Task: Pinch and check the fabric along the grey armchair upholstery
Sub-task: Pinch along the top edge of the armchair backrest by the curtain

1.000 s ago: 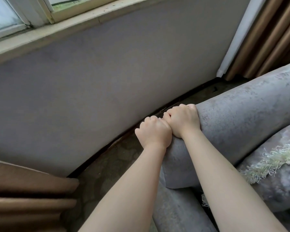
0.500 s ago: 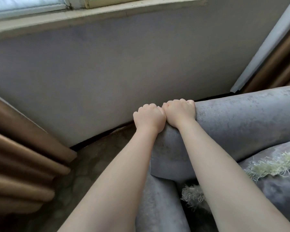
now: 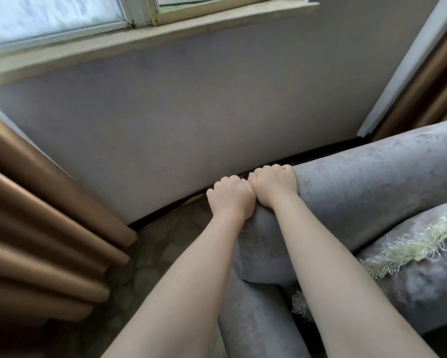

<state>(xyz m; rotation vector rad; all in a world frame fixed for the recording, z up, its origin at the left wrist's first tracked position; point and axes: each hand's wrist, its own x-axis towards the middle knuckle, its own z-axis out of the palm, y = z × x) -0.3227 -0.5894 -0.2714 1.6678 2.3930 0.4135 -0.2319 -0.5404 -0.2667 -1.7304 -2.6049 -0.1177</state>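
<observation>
At frame centre we see our left hand (image 3: 231, 196) and right hand (image 3: 274, 186), touching and curled shut on the grey armchair's (image 3: 367, 192) padded roll, whose untested length runs toward the upper right, nearer our right hand.

Grey wall (image 3: 191, 120) under window (image 3: 62, 19), brown curtains (image 3: 36, 228) beside.
</observation>
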